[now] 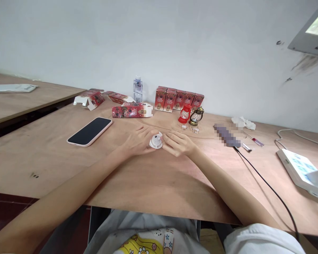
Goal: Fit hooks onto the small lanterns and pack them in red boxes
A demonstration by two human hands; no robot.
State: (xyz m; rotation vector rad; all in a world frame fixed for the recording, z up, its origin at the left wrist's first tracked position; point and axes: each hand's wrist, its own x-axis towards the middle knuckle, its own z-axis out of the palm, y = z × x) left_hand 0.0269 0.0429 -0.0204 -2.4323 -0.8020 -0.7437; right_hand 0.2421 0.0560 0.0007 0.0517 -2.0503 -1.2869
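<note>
Near the middle of the table, a white mini lantern [156, 141] is held with its round underside turned toward me; a small dark spot shows on it. My left hand [140, 141] wraps round its left side. From the right, the bent fingers of my right hand [178, 142] close at the lantern's edge, their tips partly hidden. Just beyond stand a red mini lantern [184, 114] and a bronze one [196, 116], both upright. Small charms with chains [195, 130] lie in front of them.
Several red boxes [169, 100] stand by the wall, beside a clear bottle [138, 90]. Opened boxes [132, 110] lie left of them. A phone [90, 131] rests at left. On the right are a screwdriver [258, 141], crumpled tissue [243, 122], a black cable [265, 184] and a power strip [302, 169].
</note>
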